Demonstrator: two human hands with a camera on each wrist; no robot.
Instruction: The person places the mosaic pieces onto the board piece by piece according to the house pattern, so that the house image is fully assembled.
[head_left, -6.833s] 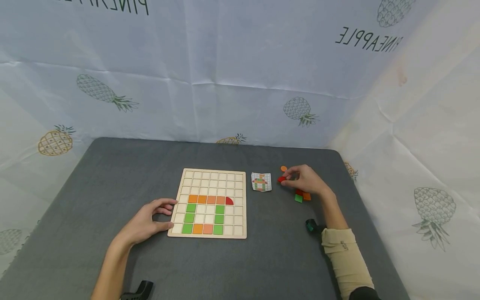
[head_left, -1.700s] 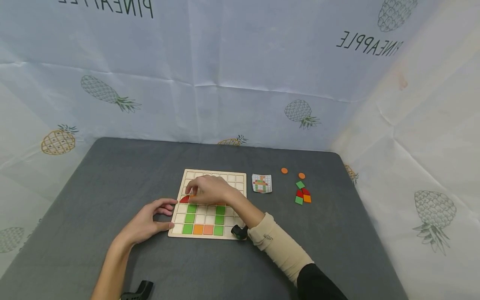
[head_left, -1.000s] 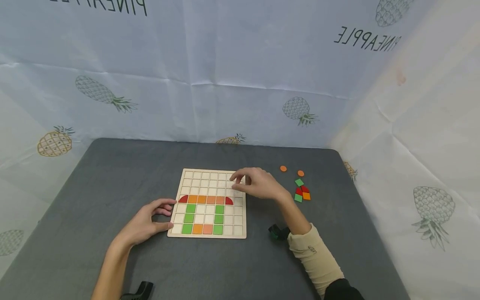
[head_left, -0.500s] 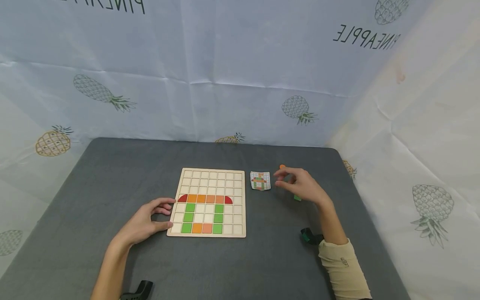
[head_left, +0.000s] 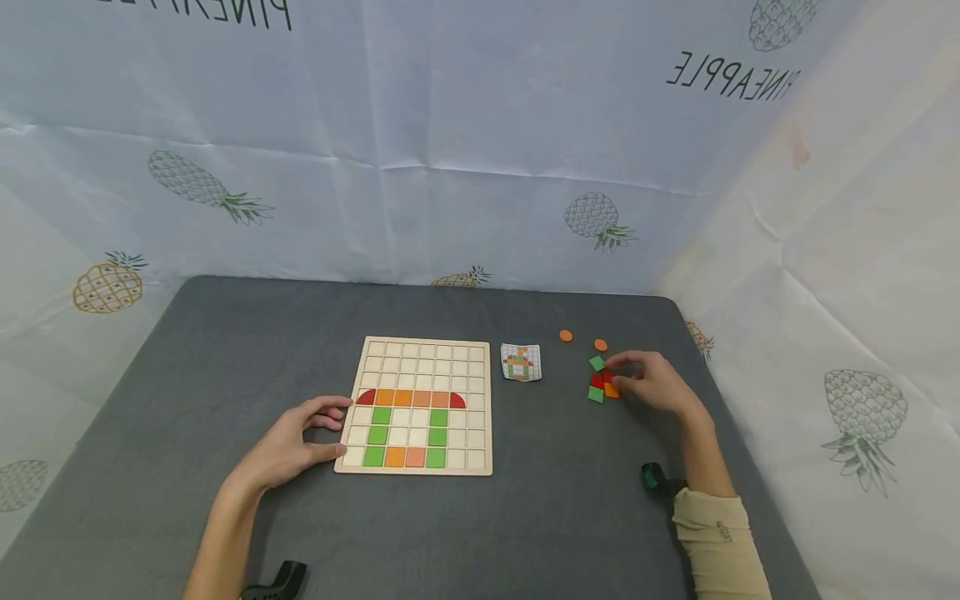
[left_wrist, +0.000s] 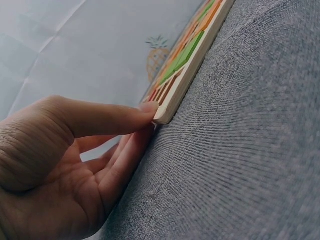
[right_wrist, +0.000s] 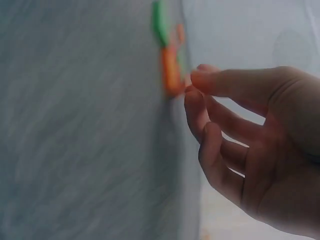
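Observation:
My left hand (head_left: 285, 446) rests against the left edge of a wooden grid board (head_left: 465, 358); in the left wrist view the thumb touches the board's corner (left_wrist: 162, 119). Red quarter-round pieces (head_left: 366, 397) sit at both ends of a row of orange and salmon square tiles (head_left: 402, 397), above green tiles (head_left: 437, 436). My right hand (head_left: 652, 382) reaches the loose pieces on the right, fingertips right at a red piece (head_left: 607, 377). Beside it lie another red piece (head_left: 597, 381), an orange tile (head_left: 612, 390) and green tiles (head_left: 596, 395). The right wrist view is blurred.
A small pattern card (head_left: 521, 362) lies between the board and the loose pieces. Two orange discs (head_left: 566, 336) rest behind the pieces on the dark grey table (head_left: 420, 542). A pineapple-print curtain (head_left: 450, 225) stands behind the table and along its right side.
My right hand laid a red quarter-round at the row's left end, left the board and moved right to the loose pieces. The left hand has stayed at the board's edge.

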